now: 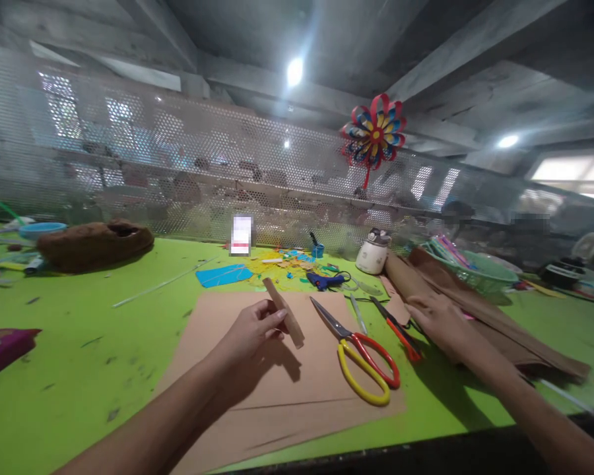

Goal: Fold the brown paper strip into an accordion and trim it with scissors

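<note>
My left hand [253, 332] is closed round a narrow brown paper strip [284, 311], held tilted above a brown paper sheet [257, 389] on the green table [79, 343]. My right hand [438, 316] lies flat with fingers stretched on a pile of folded brown paper [480, 310] at the right. Between the hands lie large scissors with red and yellow handles [361, 356]. A smaller pair of orange-handled scissors [398, 328] lies just left of my right hand.
A blue glue gun [327, 281], a blue paper piece [224, 275] and colourful scraps [282, 264] lie behind the sheet. A white jar [373, 252] and green basket [470, 267] stand at right. A brown furry thing [94, 245] lies far left. A paper pinwheel [373, 135] hangs on the mesh screen.
</note>
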A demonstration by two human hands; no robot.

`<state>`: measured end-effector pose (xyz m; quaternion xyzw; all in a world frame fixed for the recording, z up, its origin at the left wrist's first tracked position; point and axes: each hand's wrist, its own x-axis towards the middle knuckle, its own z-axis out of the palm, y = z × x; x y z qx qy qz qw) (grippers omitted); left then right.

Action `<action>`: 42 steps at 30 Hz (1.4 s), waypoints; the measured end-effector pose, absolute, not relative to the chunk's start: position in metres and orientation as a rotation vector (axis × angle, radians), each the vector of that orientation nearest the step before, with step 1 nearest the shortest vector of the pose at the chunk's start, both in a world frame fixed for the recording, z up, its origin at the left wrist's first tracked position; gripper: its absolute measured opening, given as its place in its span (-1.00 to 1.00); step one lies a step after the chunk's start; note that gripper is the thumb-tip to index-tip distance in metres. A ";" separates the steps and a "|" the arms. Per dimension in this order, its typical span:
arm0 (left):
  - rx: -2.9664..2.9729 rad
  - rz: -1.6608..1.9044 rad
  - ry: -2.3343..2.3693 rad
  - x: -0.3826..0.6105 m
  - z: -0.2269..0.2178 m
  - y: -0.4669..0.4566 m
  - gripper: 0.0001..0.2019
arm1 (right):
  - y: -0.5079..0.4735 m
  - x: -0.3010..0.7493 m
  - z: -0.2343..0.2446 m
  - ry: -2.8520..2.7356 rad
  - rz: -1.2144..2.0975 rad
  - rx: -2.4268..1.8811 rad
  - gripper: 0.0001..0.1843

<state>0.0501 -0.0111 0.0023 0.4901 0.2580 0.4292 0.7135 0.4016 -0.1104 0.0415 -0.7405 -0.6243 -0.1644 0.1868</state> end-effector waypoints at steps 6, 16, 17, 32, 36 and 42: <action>1.158 0.973 0.585 0.042 0.012 -0.012 -0.74 | -0.113 0.328 0.035 -2.083 0.046 -1.977 -0.62; 1.137 1.095 0.479 0.033 0.029 -0.012 -0.74 | -0.114 0.310 -0.019 -2.133 0.235 -2.040 -0.21; 1.126 1.111 0.464 0.031 0.032 -0.013 -0.74 | -0.110 0.312 -0.021 -2.086 0.266 -2.032 -0.26; 0.999 1.134 0.305 0.024 0.041 -0.018 -0.72 | -0.138 0.264 0.037 -1.841 0.411 -1.556 -0.50; 1.003 1.132 0.291 0.024 0.041 -0.018 -0.76 | -0.136 0.249 0.030 -1.853 0.470 -1.535 -0.60; 1.045 1.143 0.290 0.024 0.043 -0.020 -0.78 | -0.130 0.245 0.026 -1.901 0.443 -1.547 -0.62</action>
